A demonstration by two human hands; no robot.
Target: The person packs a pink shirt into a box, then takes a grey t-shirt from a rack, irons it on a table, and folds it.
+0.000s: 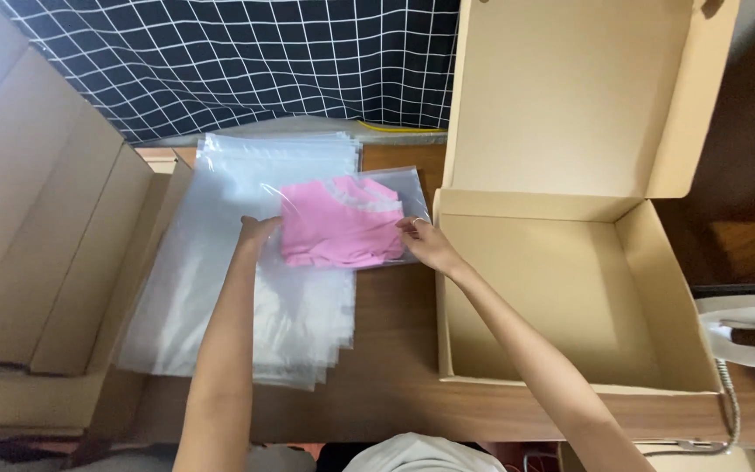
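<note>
So your left hand point(258, 232) is sitting on the left edge of the bagged pink garment point(342, 223), fingers curled down onto the plastic. Can't really tell if you're pinching the bag's edge or just pressing on it, since the fingertips are tucked under from this angle. Your right hand point(425, 242) is on the opposite side, at the bag's lower right corner, fingers bent and closed on that edge, looks like a light pinch. There's something small and shiny on one finger, too tiny to make out.

The pink garment sits folded inside a clear bag between your two hands, and it rests on top of the stack of clear plastic bags point(246, 280) that fans out below and to the left of your left hand. Where one bag ends and the next starts is hard to see, they're all see-through and overlapping, so no idea how many.

Just to the right of your right hand is the open cardboard box point(657, 288), lid flipped up behind it; the lid's top is cut off by the frame. Far left of your left hand are flat cardboard pieces point(45, 245), partly out of frame. Beyond both hands hangs a dark checked cloth point(220, 61). A white object point(749, 328) with a cord sits at the far right, cropped, can't say what it is. The wooden desk point(386, 367) shows between the bags and the box.
</note>
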